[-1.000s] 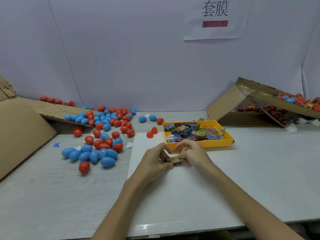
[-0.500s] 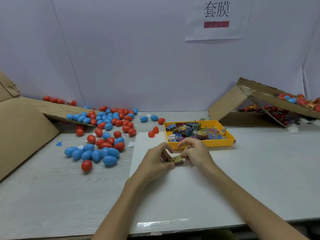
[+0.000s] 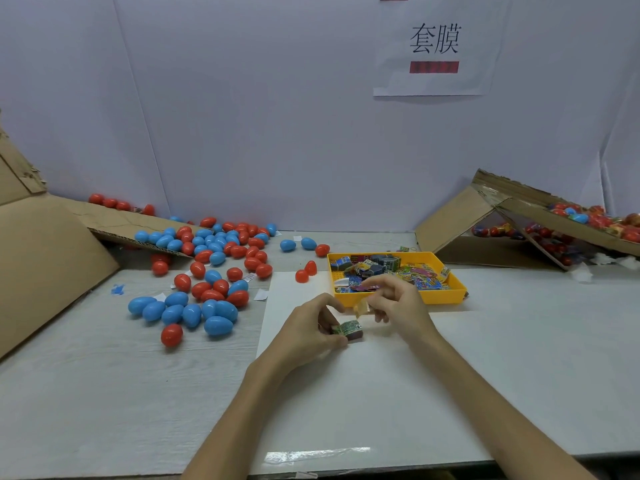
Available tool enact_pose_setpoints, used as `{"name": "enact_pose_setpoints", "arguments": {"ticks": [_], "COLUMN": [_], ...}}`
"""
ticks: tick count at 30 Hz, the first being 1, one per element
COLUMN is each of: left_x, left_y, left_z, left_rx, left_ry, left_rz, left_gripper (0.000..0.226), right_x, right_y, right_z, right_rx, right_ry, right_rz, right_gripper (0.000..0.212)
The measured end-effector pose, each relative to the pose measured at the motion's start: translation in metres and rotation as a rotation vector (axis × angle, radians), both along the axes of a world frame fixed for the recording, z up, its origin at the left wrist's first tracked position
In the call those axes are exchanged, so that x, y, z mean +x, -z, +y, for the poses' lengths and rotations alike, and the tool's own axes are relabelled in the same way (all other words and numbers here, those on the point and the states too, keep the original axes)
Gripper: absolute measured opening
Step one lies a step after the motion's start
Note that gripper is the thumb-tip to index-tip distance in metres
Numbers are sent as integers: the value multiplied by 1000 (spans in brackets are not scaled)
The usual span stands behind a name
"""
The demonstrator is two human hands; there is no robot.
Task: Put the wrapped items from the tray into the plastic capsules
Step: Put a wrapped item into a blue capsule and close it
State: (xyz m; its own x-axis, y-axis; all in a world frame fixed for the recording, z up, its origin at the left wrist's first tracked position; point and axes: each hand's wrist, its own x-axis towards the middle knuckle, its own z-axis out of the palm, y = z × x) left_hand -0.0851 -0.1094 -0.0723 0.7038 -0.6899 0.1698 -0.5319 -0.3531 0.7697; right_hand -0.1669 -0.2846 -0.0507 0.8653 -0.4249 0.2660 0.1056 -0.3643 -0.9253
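Note:
My left hand [image 3: 308, 332] grips a small wrapped item [image 3: 349, 330] with a green label, held just above the white sheet [image 3: 363, 393]. Beside it, my right hand [image 3: 398, 303] pinches a small yellowish piece of wrapper [image 3: 361, 307] above and to the right of that item. Right behind my hands stands the yellow tray [image 3: 446, 296] with several colourful wrapped items [image 3: 377, 268]. A heap of red and blue egg-shaped plastic capsules [image 3: 207, 268] lies scattered on the table to the left. Two red capsule halves [image 3: 305, 271] sit just left of the tray.
A cardboard flap [image 3: 48, 261] slopes down at the far left, with more capsules on it. At the back right a torn cardboard box [image 3: 502, 223] holds several filled capsules [image 3: 595, 220]. A paper sign [image 3: 434, 46] hangs on the white wall behind.
My right hand has lifted off the wrapped item and now pinches a yellowish piece of wrapper above it. My left hand still holds the item. The camera has tilted down slightly.

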Motion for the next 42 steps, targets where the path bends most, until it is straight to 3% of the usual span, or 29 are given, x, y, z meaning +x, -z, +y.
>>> {"name": "enact_pose_setpoints", "arguments": {"ticks": [5, 10, 16, 23, 42], "left_x": [-3, -4, -5, -4, -7], "left_y": [-4, -11, -13, -12, -13], "left_z": [-2, -2, -1, -3, -2], "left_rx": [-110, -205, -394, -335, -271], "left_ry": [-12, -26, -76, -97, -140], "left_rz": [151, 116, 224, 205, 137], "left_gripper": [51, 4, 9, 11, 9], "right_x": [-1, -5, -5, -4, -1], "right_y": [-1, -5, -6, -6, -1], "right_z": [8, 9, 10, 10, 6], "right_rx": [5, 22, 24, 13, 38], "right_ry": [-142, -196, -222, -204, -263], "right_rz": [-50, -91, -90, -103, 17], "right_gripper": [28, 29, 26, 9, 9]}}
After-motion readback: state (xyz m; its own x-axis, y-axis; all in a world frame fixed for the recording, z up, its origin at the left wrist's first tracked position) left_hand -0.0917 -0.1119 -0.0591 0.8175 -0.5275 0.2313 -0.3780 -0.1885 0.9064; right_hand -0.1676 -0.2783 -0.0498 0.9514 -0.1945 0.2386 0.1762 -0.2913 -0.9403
